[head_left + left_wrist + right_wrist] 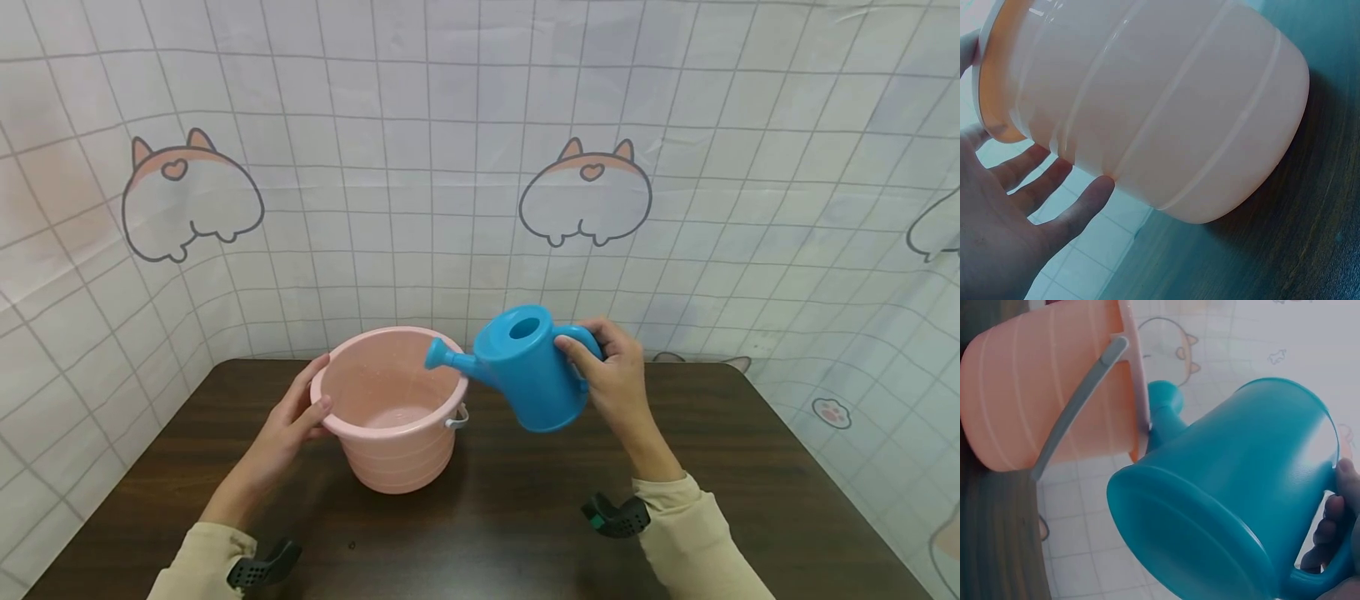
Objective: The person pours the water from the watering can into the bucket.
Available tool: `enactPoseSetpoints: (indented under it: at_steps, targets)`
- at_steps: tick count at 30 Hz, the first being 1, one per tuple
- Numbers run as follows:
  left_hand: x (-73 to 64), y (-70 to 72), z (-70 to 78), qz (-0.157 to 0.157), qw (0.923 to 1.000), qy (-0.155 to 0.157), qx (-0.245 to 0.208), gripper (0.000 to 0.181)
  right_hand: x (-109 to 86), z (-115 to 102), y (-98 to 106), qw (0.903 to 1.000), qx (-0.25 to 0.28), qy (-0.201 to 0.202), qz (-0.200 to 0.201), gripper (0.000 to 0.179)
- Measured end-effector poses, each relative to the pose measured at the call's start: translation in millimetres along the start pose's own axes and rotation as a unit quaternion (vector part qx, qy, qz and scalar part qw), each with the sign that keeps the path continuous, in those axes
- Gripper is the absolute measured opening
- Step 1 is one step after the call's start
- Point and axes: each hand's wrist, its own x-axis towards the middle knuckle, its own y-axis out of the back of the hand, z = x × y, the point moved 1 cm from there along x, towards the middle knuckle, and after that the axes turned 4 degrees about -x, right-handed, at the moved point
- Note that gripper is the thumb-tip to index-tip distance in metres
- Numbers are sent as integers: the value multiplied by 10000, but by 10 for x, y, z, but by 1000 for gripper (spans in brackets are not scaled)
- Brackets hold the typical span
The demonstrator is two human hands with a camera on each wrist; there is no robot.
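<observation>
A pink bucket point(401, 462) stands on the dark table, with a grey handle point(457, 417) hanging at its right side. My left hand point(288, 412) holds the bucket's left rim, with the thumb over the edge; in the left wrist view its fingers point(1085, 203) touch the outer wall. A blue watering can point(536, 383) is held up off the table by my right hand point(618, 375), which grips its handle. The can tilts left, and its spout head point(437, 353) lies over the bucket's right rim. No water stream is visible.
The brown wooden table point(517, 533) has its back edge just behind the bucket. A white gridded curtain point(420, 167) with cartoon animal prints hangs behind and at the sides. Dark straps point(626, 515) are worn on both wrists.
</observation>
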Motion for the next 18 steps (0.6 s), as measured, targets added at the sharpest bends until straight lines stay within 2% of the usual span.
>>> enactPoseSetpoints:
  at_steps: [5,10,18]
  targets:
    - [-1,-12,-3,21,10000,29,-38,55,-12,-99,-3,10000,73,-27,60,10]
    - [3,-29,-19,-19,10000,31,-51,55,-44,-91,13,9998,127,98,101,11]
    - [5,-8,-16,41,10000,49,74,54,-1,183,4,9996,265,-25,96,14]
